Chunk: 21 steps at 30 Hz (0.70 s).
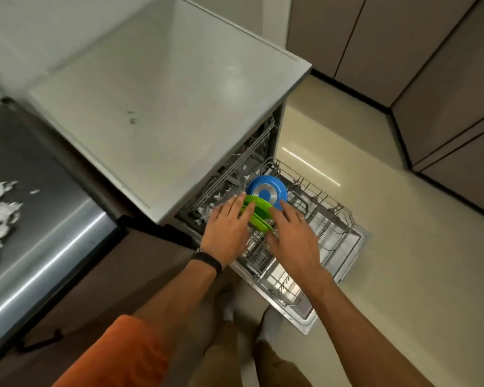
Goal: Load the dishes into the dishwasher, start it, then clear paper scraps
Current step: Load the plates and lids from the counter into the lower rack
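Kitchen floor, rack [333,238] pulled out — left hand [227,230] and right hand [291,233], flat-fingered, press either side of green plates [259,216] upright between them, blue pot [266,191] just beyond — best seated squarely between tines.

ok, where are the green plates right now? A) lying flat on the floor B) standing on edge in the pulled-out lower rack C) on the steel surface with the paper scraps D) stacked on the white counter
B: the green plates stand on edge in the pulled-out lower rack, in front of the blue dish, with the left hand and right hand on either side.
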Each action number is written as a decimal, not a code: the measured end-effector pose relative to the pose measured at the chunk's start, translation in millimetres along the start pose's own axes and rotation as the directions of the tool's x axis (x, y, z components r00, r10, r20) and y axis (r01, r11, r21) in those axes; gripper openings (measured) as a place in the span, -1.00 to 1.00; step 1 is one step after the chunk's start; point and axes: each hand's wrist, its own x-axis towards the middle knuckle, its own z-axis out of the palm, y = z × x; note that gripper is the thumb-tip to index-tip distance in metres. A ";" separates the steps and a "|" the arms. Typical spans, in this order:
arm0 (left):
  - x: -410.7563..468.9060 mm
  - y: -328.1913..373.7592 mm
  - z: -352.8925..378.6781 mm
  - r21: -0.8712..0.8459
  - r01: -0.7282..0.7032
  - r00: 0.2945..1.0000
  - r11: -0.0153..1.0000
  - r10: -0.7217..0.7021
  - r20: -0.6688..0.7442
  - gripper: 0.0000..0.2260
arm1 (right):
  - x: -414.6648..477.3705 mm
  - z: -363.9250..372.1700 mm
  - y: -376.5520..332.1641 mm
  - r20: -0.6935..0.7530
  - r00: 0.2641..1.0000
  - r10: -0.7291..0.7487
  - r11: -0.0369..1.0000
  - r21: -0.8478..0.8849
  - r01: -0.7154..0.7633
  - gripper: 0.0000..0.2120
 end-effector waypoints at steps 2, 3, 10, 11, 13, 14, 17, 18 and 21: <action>-13.9 -2.6 -30.3 0.011 0.015 0.998 1.000 -0.014 -0.065 -0.39 | -10.8 -26.5 -12.9 -0.058 0.997 -0.043 0.999 -0.005 0.043 -0.43; -22.5 -5.4 -44.2 0.012 0.028 0.993 1.000 -0.026 -0.114 -0.40 | -16.0 -38.3 -21.0 -0.085 0.993 -0.077 0.997 -0.012 0.077 -0.45; -103.0 -47.8 -104.7 -0.046 0.178 0.914 0.983 -0.182 -0.362 -0.46 | -33.7 -79.9 -96.2 -0.153 0.934 -0.324 0.946 -0.048 0.320 -0.51; -115.1 -54.0 -107.5 -0.059 0.196 0.903 0.979 -0.203 -0.377 -0.47 | -35.5 -81.4 -107.3 -0.158 0.921 -0.355 0.935 -0.044 0.353 -0.51; -146.2 -70.1 -112.4 -0.083 0.247 0.874 0.965 -0.259 -0.410 -0.46 | -42.7 -82.0 -137.8 -0.164 0.886 -0.434 0.900 -0.044 0.433 -0.52; -163.6 -80.2 -113.1 -0.093 0.282 0.855 0.955 -0.294 -0.428 -0.46 | -47.6 -80.1 -155.8 -0.168 0.865 -0.472 0.880 -0.040 0.473 -0.52; -215.2 -112.2 -117.1 -0.127 0.380 0.790 0.916 -0.393 -0.470 -0.46 | -64.4 -67.0 -210.5 -0.199 0.795 -0.573 0.813 -0.017 0.582 -0.54; -233.5 -123.8 -117.8 -0.140 0.407 0.772 0.903 -0.422 -0.476 -0.47 | -71.0 -59.8 -230.1 -0.199 0.775 -0.599 0.793 -0.018 0.608 -0.53; -291.9 -161.2 -119.4 -0.153 0.481 0.716 0.863 -0.488 -0.499 -0.46 | -93.0 -33.7 -290.1 -0.174 0.729 -0.662 0.742 -0.010 0.671 -0.52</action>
